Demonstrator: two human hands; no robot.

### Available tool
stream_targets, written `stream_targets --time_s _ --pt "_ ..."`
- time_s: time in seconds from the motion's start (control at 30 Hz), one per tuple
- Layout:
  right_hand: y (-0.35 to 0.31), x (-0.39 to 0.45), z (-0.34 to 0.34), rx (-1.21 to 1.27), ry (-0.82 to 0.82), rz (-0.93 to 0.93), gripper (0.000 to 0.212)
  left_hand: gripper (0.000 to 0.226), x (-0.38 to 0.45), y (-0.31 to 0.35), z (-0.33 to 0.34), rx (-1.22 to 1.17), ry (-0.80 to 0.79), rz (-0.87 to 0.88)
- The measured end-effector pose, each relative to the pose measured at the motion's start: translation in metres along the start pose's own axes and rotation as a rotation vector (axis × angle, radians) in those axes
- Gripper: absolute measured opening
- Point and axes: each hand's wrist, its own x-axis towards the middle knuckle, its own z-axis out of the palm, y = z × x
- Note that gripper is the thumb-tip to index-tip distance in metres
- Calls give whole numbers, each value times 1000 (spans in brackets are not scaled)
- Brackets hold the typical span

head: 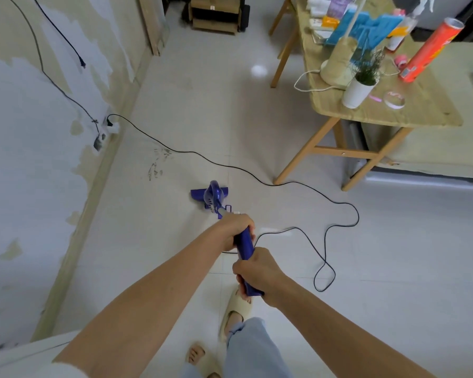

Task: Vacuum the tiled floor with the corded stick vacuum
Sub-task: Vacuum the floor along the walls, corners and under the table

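Both hands on the purple stick vacuum [245,242]: left hand [236,230] higher up the shaft, right hand [258,270] nearer the end, each grip clamped round it. Floor head [209,192] flat on the tiled floor [202,105], near the wall. Black cord [325,211] loops across tiles to the wall socket [111,126]. Wooden tabletop [421,110] right, cluttered.

Glossy tiled floor [257,118], wooden table [388,115], plastic vacuum [212,196].

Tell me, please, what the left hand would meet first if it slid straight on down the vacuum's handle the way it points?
The left hand would likely meet the purple motor body first, then the floor head on the tiles; depth is foreshortened here.
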Motion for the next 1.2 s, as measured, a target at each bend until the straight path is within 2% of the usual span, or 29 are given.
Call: stream_targets --time_s 0.17,0.43,0.6,0.8,1.03,1.2 --pt "-28 47 -2 -78 -12 7 34 17 30 29 -16 -34 70 32" --pt "-47 68 16 -185 -38 8 32 21 48 40 -39 -52 189 52" --pt "-44 32 20 -194 -47 -3 27 20 20 28 -41 -44 120 31" --pt "-53 -7 13 -187 -69 8 23 4 -10 22 -39 -168 20 -4" --pt "-50 -6 -9 -390 -66 -1 26 16 -8 17 -21 -317 5 6" --pt "-83 40 -56 -549 -66 -61 29 24 23 64 -2 -339 46 44"
